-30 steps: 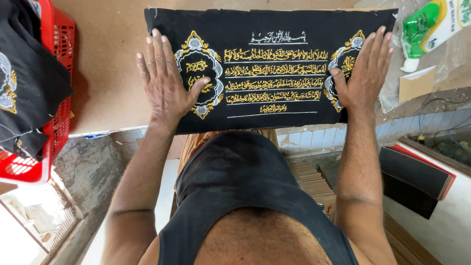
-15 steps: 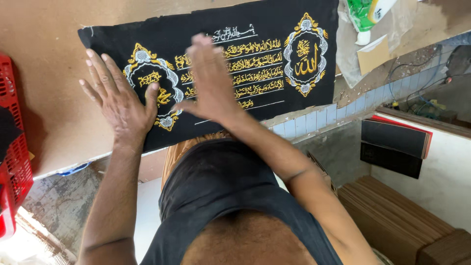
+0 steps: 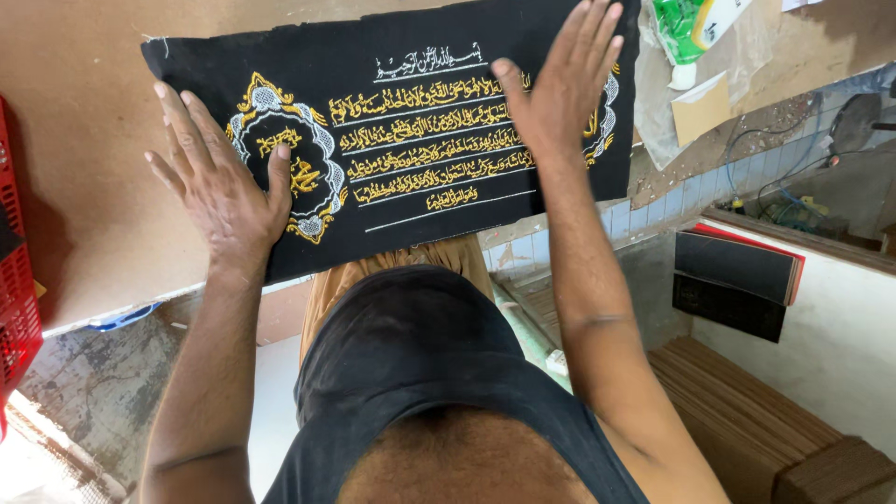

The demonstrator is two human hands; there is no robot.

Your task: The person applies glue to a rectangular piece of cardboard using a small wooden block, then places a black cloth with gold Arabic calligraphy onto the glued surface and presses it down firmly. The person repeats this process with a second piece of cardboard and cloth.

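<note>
Cloth [image 3: 401, 140], black with gold embroidery, pressed flat on table [image 3: 84, 140].
Left hand [image 3: 224, 187] and right hand [image 3: 565, 84] lie spread wide, holding nothing; uneven pressure could wrinkle it.

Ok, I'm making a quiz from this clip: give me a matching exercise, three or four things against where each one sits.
Things:
1. left hand
2. right hand
3. red crate
4. green packet

Places:
A. far left edge of the view
B. flat on the black cloth's left gold medallion
C. top right, on clear plastic
D. on the cloth's right part

Pairs: 1-B, 2-D, 3-A, 4-C
</note>
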